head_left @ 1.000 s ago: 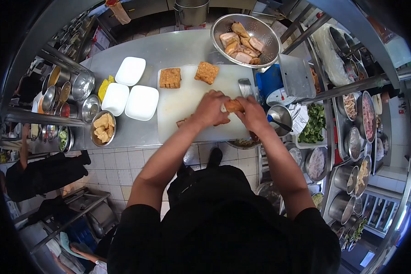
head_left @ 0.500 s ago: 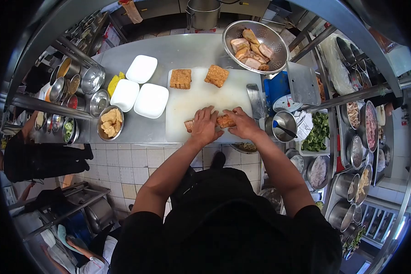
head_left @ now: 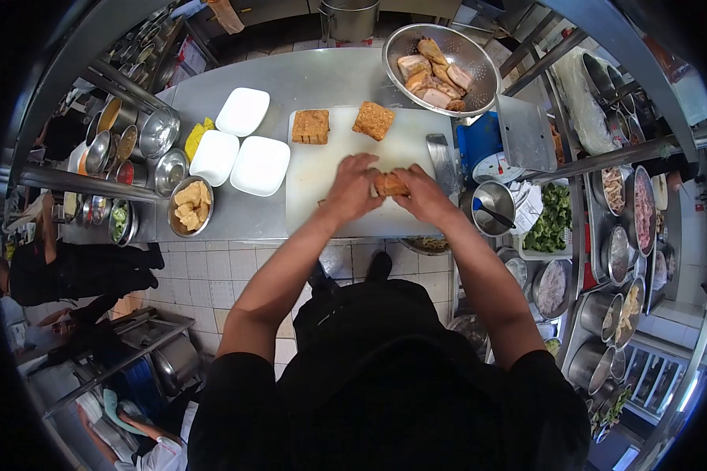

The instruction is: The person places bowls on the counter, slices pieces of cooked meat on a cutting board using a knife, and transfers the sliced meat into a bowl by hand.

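Note:
Over the near part of the white cutting board (head_left: 314,177), my left hand (head_left: 355,188) and my right hand (head_left: 420,194) hold a browned meat piece (head_left: 390,184) between them, fingers closed on its two ends. A bit of other brown meat shows beside my left wrist, mostly hidden. Two browned meat slabs lie at the back of the board, a scored one (head_left: 310,126) on the left and another (head_left: 373,120) to its right. A cleaver (head_left: 443,161) rests along the board's right edge.
Three white dishes (head_left: 261,166) and a bowl of fried pieces (head_left: 190,206) stand left. A colander (head_left: 483,67) of meat is at the back right, near a blue scale (head_left: 479,137). A steel pot (head_left: 493,206) and leafy greens (head_left: 551,220) are right. Other people work at the left.
Half a second ago my hands lay over meat on the board, fingers spread. Now they pinch one piece between them, and my left hand has turned inward. The view has shifted slightly.

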